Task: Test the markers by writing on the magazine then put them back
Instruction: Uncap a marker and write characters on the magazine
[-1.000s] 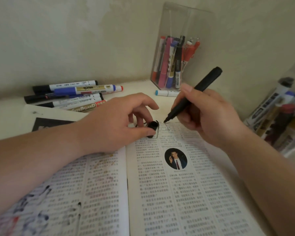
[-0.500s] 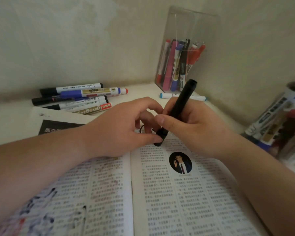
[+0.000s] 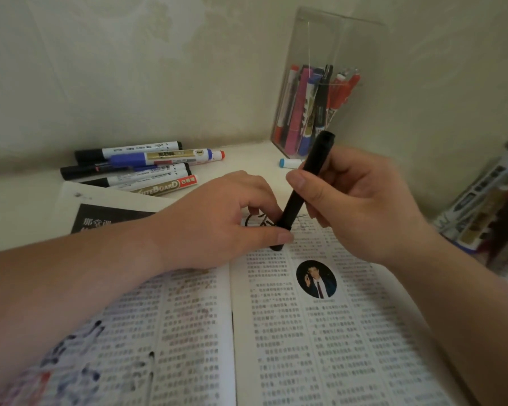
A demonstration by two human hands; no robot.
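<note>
An open magazine lies in front of me, with a fresh black scribble near the top of its right page. My right hand grips a black marker, tilted with its tip end down. My left hand rests on the magazine and pinches the black cap between thumb and fingers. The marker's lower end meets the cap; the tip is hidden.
Several capped whiteboard markers lie in a pile at the back left by the wall. A clear plastic holder with several markers stands in the corner, a blue-capped marker lying beside it. Packaged markers sit at the right edge.
My right hand stopped writing, swung the marker from slanted to nearly upright, and brought its tip end down to the cap in my left hand.
</note>
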